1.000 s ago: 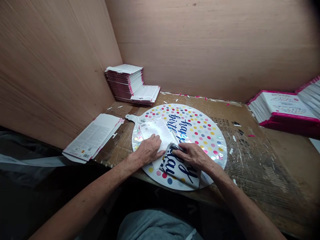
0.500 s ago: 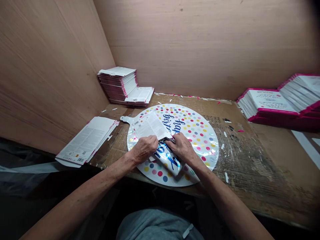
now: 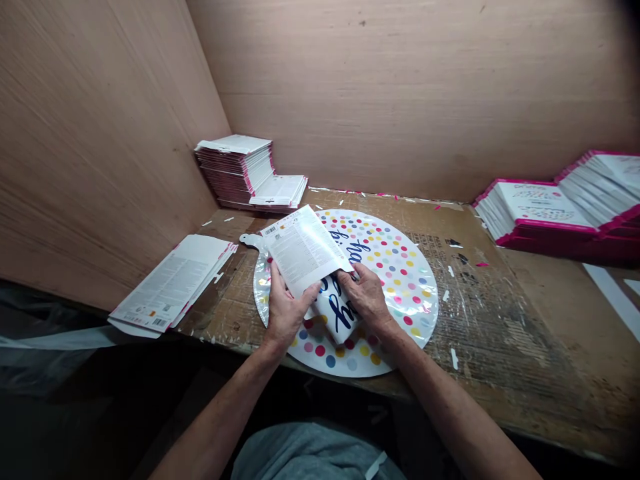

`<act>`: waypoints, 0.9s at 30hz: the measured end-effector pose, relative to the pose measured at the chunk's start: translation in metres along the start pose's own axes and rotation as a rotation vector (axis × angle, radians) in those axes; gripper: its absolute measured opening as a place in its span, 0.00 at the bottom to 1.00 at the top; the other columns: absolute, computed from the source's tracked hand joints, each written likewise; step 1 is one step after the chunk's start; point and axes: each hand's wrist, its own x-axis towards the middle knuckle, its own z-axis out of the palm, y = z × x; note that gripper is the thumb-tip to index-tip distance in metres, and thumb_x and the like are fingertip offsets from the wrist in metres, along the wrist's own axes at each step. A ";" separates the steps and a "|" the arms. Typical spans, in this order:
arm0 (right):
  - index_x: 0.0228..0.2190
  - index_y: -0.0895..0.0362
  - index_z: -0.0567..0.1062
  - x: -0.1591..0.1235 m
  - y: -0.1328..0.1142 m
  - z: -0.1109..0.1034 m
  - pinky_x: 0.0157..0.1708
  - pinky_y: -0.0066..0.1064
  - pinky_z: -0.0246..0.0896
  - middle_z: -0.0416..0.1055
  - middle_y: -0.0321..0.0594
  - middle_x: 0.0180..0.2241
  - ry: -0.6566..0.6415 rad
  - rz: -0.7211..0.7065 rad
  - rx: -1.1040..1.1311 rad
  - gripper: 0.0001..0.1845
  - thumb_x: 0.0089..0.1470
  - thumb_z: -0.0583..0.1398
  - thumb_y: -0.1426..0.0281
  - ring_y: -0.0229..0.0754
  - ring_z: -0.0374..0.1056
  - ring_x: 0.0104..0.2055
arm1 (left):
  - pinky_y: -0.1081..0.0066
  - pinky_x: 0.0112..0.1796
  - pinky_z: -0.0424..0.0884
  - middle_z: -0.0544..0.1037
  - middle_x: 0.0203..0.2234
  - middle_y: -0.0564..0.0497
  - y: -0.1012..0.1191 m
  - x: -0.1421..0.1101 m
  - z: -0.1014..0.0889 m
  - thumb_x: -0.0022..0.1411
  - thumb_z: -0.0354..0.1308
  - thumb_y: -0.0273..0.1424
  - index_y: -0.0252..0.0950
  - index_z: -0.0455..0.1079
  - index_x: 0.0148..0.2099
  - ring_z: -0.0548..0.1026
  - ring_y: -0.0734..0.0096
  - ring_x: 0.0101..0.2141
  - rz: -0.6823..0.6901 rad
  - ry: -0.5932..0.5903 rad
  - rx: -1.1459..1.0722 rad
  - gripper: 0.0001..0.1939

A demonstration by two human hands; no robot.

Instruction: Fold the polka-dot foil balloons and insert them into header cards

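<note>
My left hand (image 3: 290, 307) grips a white printed card sleeve (image 3: 307, 247) by its near left edge, thumb on top. With fingers closed, my right hand (image 3: 365, 293) holds a folded foil balloon (image 3: 336, 319), white with dark blue lettering, at the sleeve's near opening. The balloon's far end is hidden by the sleeve, so how deep it sits inside I cannot tell. Beneath both lies a flat round foil balloon (image 3: 400, 293) with coloured dots and blue lettering, its tail (image 3: 250, 239) pointing left.
Flat printed sleeves (image 3: 173, 283) lie at the left. A tall stack of sleeves (image 3: 235, 170) stands in the back left corner, and pink-edged filled packs (image 3: 545, 203) at the right. Wooden panels (image 3: 400, 93) enclose the cardboard-covered table (image 3: 480, 333), which has small paper scraps on it.
My left hand has shifted from the sleeve's near opening to its left edge, turning thumb up. The sleeve has lifted and tilted, and the folded balloon has moved slightly left with it.
</note>
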 end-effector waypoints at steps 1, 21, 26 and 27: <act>0.34 0.57 0.73 -0.003 -0.001 -0.001 0.33 0.33 0.64 0.73 0.40 0.31 -0.004 -0.007 -0.027 0.19 0.58 0.54 0.54 0.43 0.69 0.32 | 0.60 0.55 0.71 0.66 0.61 0.40 -0.001 0.002 0.003 0.63 0.58 0.42 0.40 0.37 0.71 0.69 0.57 0.59 -0.025 0.053 -0.044 0.44; 0.61 0.61 0.65 -0.075 -0.001 -0.009 0.61 0.48 0.60 0.65 0.55 0.61 -0.049 -0.918 -0.393 0.25 0.65 0.49 0.75 0.52 0.53 0.67 | 0.53 0.54 0.68 0.79 0.46 0.39 0.036 0.008 0.011 0.54 0.21 0.69 0.32 0.64 0.61 0.71 0.48 0.56 -0.391 -0.304 -0.830 0.58; 0.56 0.62 0.70 -0.066 -0.008 0.024 0.57 0.51 0.64 0.70 0.57 0.55 0.026 -0.690 -0.464 0.22 0.64 0.49 0.75 0.56 0.62 0.61 | 0.53 0.55 0.67 0.79 0.47 0.44 0.035 -0.005 0.031 0.61 0.23 0.64 0.36 0.61 0.64 0.73 0.53 0.54 -0.417 -0.154 -0.785 0.49; 0.54 0.61 0.72 -0.062 -0.009 0.028 0.54 0.51 0.66 0.71 0.57 0.52 0.011 -0.649 -0.481 0.20 0.65 0.49 0.73 0.55 0.66 0.57 | 0.52 0.55 0.68 0.79 0.46 0.44 0.036 -0.008 0.035 0.60 0.22 0.64 0.36 0.62 0.63 0.73 0.52 0.54 -0.440 -0.164 -0.766 0.50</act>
